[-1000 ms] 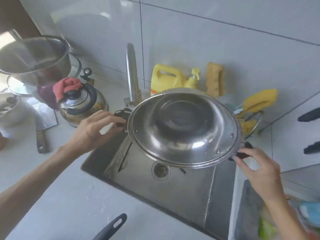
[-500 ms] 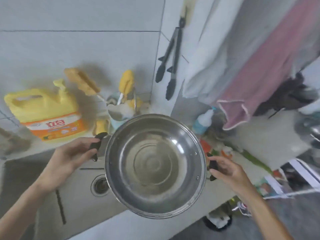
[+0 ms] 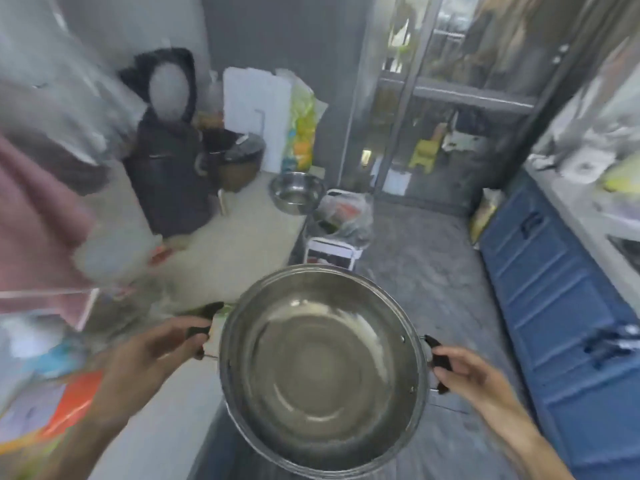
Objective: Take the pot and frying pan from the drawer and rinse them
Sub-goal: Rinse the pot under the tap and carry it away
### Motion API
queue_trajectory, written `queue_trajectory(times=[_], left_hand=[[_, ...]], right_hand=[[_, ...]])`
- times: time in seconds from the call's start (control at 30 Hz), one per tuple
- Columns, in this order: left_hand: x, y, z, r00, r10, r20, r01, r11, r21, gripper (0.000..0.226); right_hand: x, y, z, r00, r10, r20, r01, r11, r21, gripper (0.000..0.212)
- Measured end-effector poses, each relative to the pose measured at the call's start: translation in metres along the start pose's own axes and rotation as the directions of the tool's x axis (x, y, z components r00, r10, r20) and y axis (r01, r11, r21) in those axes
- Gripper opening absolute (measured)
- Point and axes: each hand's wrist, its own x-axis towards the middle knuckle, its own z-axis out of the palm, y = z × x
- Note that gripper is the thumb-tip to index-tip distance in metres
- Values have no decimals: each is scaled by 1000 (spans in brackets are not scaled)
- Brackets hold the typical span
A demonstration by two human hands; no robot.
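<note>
I hold a wide stainless steel pot [image 3: 322, 368] in front of me, its open inside facing the camera and nothing in it. My left hand [image 3: 152, 355] grips its black left handle and my right hand [image 3: 467, 372] grips its black right handle. The pot hangs in the air over the countertop's edge and the grey floor. No frying pan shows in this blurred view.
A pale countertop [image 3: 239, 237] runs along the left with a steel bowl [image 3: 298, 192], a dark cooker [image 3: 239, 161] and a dark garment. Blue drawer fronts [image 3: 561, 292] line the right side. A bag on a stool [image 3: 343, 223] stands ahead on the grey floor.
I have turned right, away from the sink, carrying the pot with both hands. The sink, tap and yellow detergent bottle have left the view; the floor and blue drawers now show.
</note>
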Motion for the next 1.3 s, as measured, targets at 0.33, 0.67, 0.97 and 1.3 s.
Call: queue_trajectory(times=[0.33, 0.67, 0.97, 1.3], left_hand=[[215, 88, 327, 914, 1, 405, 30, 997, -72, 28], [455, 138, 600, 771, 122, 625, -121, 992, -45, 33], [663, 254, 863, 541, 221, 812, -293, 954, -65, 26], [793, 301, 1185, 384, 245, 890, -436, 898, -58, 26]], right_hand=[[65, 71, -261, 931, 172, -322, -112, 974, 198, 26], [222, 116, -456, 801, 175, -572, -55, 974, 220, 32], [368, 131, -632, 614, 310, -726, -83, 940, 331, 27], [485, 225, -826, 457, 327, -827, -72, 941, 332, 28]])
